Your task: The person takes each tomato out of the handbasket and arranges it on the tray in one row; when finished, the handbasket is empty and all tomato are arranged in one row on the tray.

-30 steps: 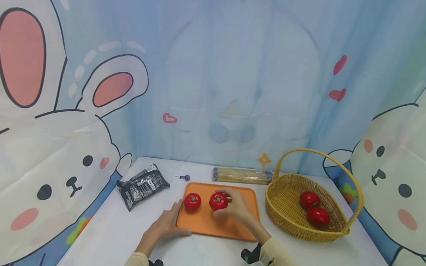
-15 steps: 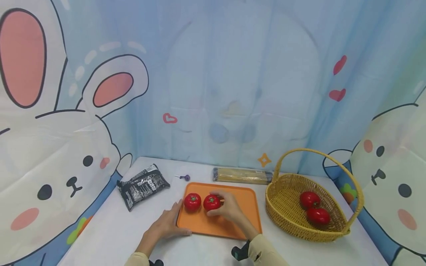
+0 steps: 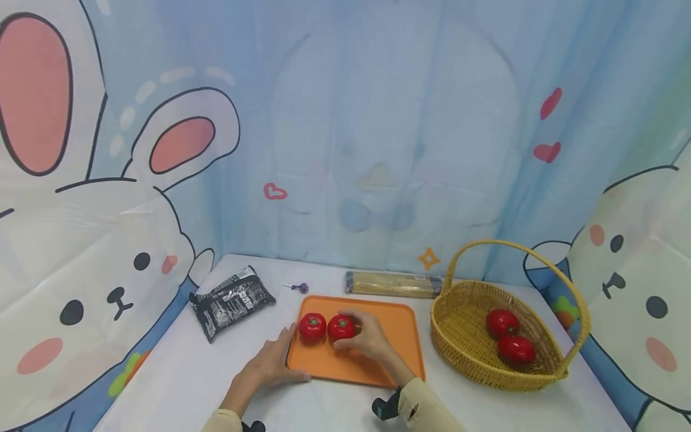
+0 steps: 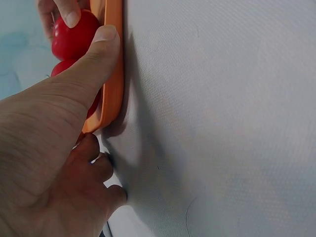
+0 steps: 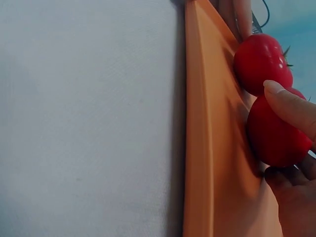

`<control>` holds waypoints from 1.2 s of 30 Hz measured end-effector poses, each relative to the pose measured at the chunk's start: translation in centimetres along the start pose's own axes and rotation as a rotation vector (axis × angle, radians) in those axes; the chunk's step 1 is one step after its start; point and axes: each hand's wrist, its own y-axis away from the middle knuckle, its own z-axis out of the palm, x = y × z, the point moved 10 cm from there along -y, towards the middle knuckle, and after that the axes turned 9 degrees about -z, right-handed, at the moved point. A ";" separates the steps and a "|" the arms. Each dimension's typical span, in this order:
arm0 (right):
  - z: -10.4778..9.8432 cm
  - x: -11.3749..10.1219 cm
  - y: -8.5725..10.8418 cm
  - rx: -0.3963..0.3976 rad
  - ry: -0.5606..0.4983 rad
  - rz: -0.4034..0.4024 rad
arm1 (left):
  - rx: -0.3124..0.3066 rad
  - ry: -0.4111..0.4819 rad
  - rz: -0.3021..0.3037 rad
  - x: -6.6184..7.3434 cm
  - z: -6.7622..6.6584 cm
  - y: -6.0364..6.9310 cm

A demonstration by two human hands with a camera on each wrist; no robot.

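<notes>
An orange tray [image 3: 396, 342] lies on the white table, bearing two red tomatoes with green tops. My right hand [image 3: 369, 341] grips the right tomato [image 3: 341, 328], thumb on its near side and fingers round the far side. That tomato sits against or very near the left tomato [image 3: 312, 327], also seen in the right wrist view as the upper tomato [image 5: 261, 61]. At the tray's front left corner rests my left hand [image 3: 274, 360], its thumb [image 4: 101, 47] along the front rim and its fingers at the left side. Both tomatoes are partly covered in the left wrist view.
A yellow wicker basket [image 3: 450, 360] with a tall handle stands right of the tray, holding two red tomatoes [image 3: 510, 339]. Behind lie a clear pack of yellow sticks [image 3: 393, 284] and a small purple-headed item [image 3: 302, 288]. A black packet [image 3: 232, 303] is at the left.
My right hand has moved the tomato leftward over the tray, up to the left tomato. The left hand stays at the tray corner.
</notes>
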 end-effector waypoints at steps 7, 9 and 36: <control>0.1 0.0 -0.2 -0.021 0.004 -0.012 | -0.001 -0.001 -0.006 -0.2 0.1 -0.1; 0.1 0.1 -0.2 -0.025 0.010 -0.006 | 0.000 -0.001 -0.004 -0.1 0.1 -0.1; -16.2 -9.8 2.9 -0.055 0.128 -0.342 | 0.000 0.007 0.008 -0.1 0.0 0.0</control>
